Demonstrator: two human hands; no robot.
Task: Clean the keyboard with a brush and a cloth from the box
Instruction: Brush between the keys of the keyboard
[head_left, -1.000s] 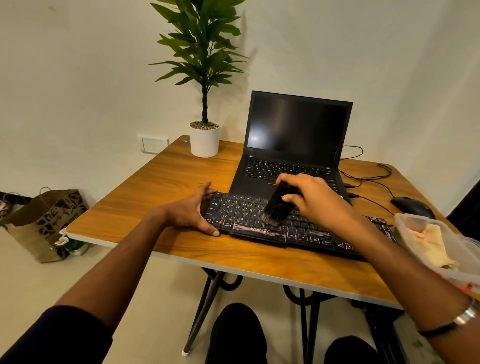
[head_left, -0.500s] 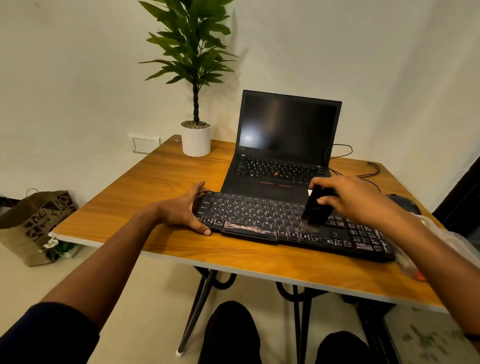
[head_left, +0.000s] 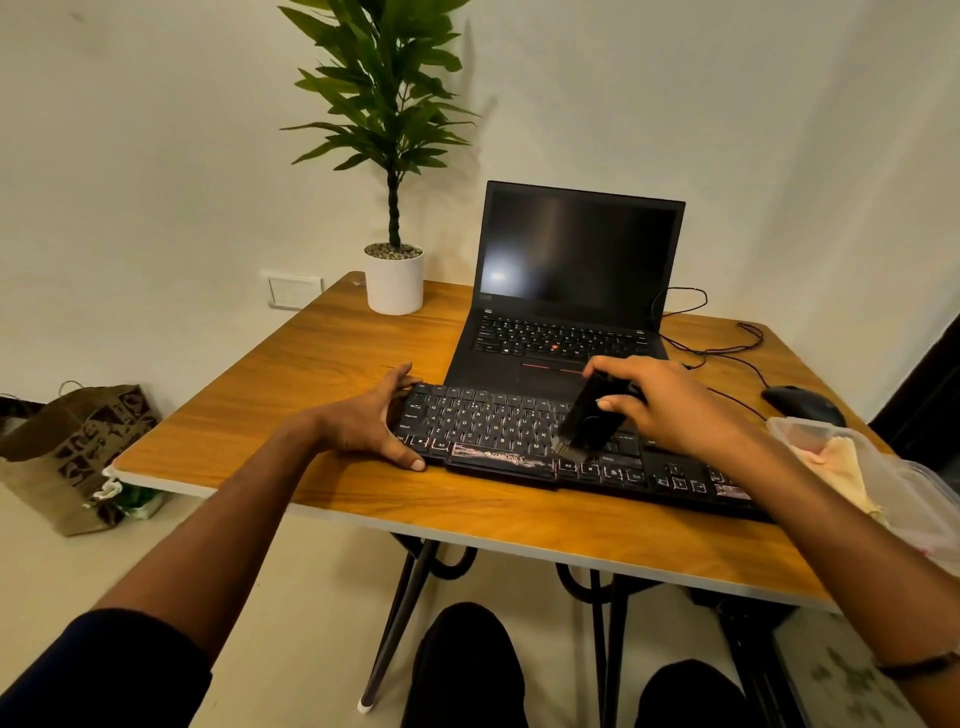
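Head view: I note the right hand (head_left: 675, 410) gripping the brush (head_left: 584, 415), bristles touching the keyboard (head_left: 498, 436) beside its space bar. Left hand (head_left: 371, 426), fingers spread, braces the keyboard's left end on the table (head_left: 311, 374).

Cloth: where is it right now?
Head view, far right: the cloth lies inside the clear plastic box at the table's right edge, just right of the keyboard.

1. A plain home workspace or small office: a wooden-topped table with black metal legs (head_left: 311, 374) against bare cream walls.
2. An open black laptop (head_left: 571, 270) stands at the far side, a potted green plant in a white pot (head_left: 394, 280) to its left.
3. A brown paper shopping bag (head_left: 78, 457) sits on the floor, left.
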